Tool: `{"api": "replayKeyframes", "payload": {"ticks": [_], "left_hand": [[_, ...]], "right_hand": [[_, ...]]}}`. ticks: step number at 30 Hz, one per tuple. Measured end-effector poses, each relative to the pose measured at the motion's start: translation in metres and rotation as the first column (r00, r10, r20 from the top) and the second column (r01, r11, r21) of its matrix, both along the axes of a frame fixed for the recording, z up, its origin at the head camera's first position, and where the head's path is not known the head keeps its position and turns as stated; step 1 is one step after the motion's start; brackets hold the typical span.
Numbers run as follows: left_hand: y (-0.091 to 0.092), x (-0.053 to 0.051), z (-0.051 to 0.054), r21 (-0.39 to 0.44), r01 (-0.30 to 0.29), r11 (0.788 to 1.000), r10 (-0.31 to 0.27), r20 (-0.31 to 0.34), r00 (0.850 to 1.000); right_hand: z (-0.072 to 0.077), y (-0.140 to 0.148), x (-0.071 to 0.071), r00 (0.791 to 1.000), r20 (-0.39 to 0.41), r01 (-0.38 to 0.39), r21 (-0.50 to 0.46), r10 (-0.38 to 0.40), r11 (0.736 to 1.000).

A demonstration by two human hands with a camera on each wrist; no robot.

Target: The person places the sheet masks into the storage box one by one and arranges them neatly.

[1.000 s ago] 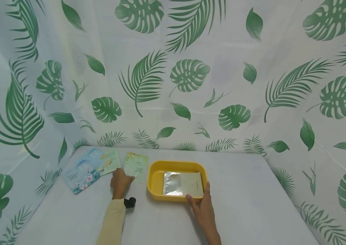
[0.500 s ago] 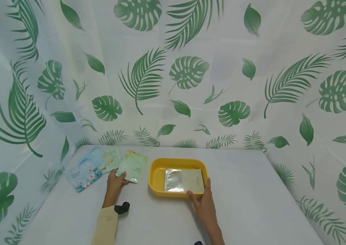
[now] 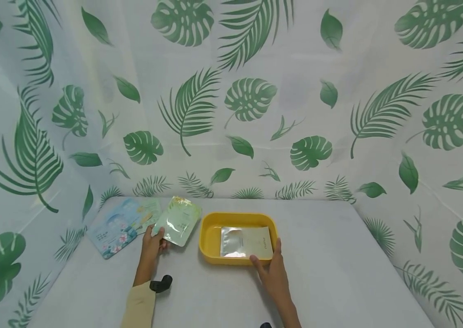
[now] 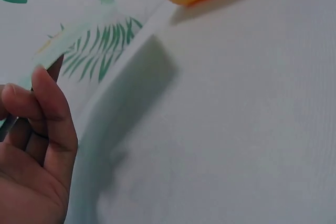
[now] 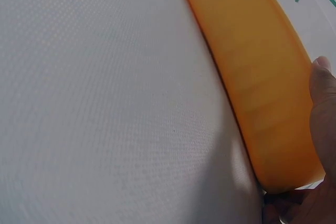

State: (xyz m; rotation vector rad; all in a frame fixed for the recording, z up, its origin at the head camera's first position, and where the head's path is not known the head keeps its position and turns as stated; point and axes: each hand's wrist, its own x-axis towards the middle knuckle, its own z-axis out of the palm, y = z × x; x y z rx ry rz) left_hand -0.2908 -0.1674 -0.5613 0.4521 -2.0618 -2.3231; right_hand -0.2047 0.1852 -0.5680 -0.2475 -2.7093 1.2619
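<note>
We see the main change at the left hand [image 3: 149, 244]: a second ago the green packet [image 3: 179, 223] lay flat on the counter [image 3: 215, 291], and now we have it raised and tilted, its shadow thrown below it in the left wrist view. Our left grip is clamped on its near left corner, thumb above and fingers beneath. The packet is left of the tray [image 3: 225, 261], outside it, so we judge the pick-up done but the packet not yet placed anywhere.

Our right hand [image 3: 274, 275] stays closed round the tray's near right corner, which seems to keep it steady. The sachet [image 3: 245, 242] lies inside, as it did. The blue packet [image 3: 116, 230] and a paler packet [image 3: 149, 214] partly under it remain at the far left.
</note>
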Motion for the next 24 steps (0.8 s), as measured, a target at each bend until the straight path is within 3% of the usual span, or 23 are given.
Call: {"api": "replayKeyframes", "payload": {"ticks": [6, 14, 19, 24], "left_hand": [[0.007, 0.001, 0.011, 0.044, 0.02, 0.999, -0.017, -0.075, 0.997], [0.024, 0.001, 0.026, -0.046, 0.123, 0.991, -0.127, -0.091, 0.988], [0.04, -0.002, 0.032, -0.152, 0.216, 0.964, -0.232, -0.099, 0.968], [0.053, -0.004, 0.037, -0.245, 0.266, 0.932, -0.297, -0.1, 0.95]], "right_hand": [[-0.002, 0.001, 0.001, 1.0, -0.014, 0.0, -0.003, -0.001, 1.0], [-0.003, 0.003, 0.0, 1.0, -0.031, -0.007, -0.011, 0.006, 1.0], [-0.002, 0.002, 0.0, 1.0, -0.027, -0.003, -0.025, 0.003, 1.0], [-0.002, 0.001, 0.001, 1.0, -0.012, 0.001, -0.024, -0.001, 1.0]]}}
